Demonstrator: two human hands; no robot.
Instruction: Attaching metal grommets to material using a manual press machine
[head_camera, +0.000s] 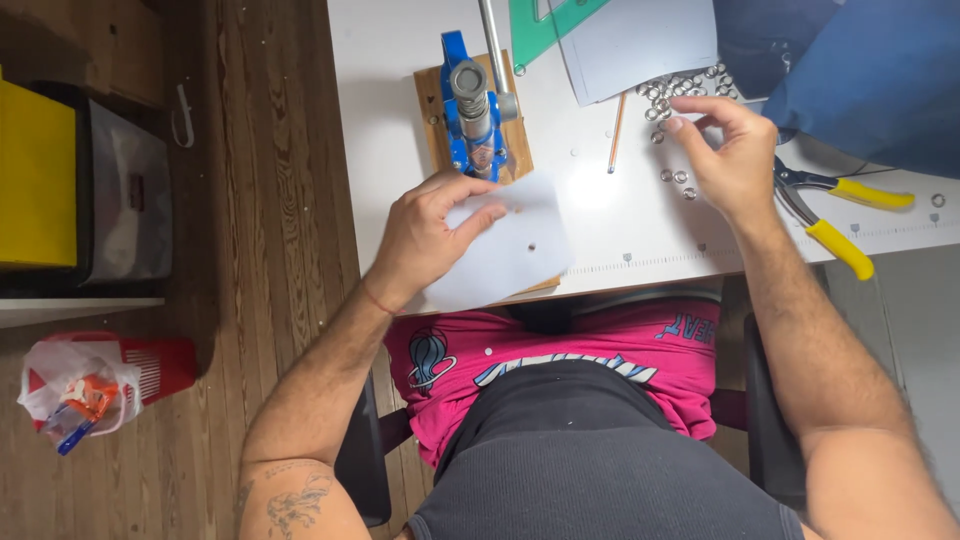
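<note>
Left hand (428, 232) lies flat, fingers spread, pinning a pale grey sheet with small punched holes (505, 250) at the bench (620, 225) edge, just in front of the blue hand press on its wooden base (472, 115). Right hand (730, 150) is well right of the press, fingertips pinched at the heap of small silver metal eyelets (680, 90); I cannot tell whether one is held yet. Risks: the sheet overhangs the bench edge, so easing the left hand could let it slide off. A loose pinch could scatter eyelets, which roll toward the wooden pencil (617, 130) or off the bench. Yellow-handled pliers (835, 215) lie just right of that wrist; a backward sweep could knock them.
</note>
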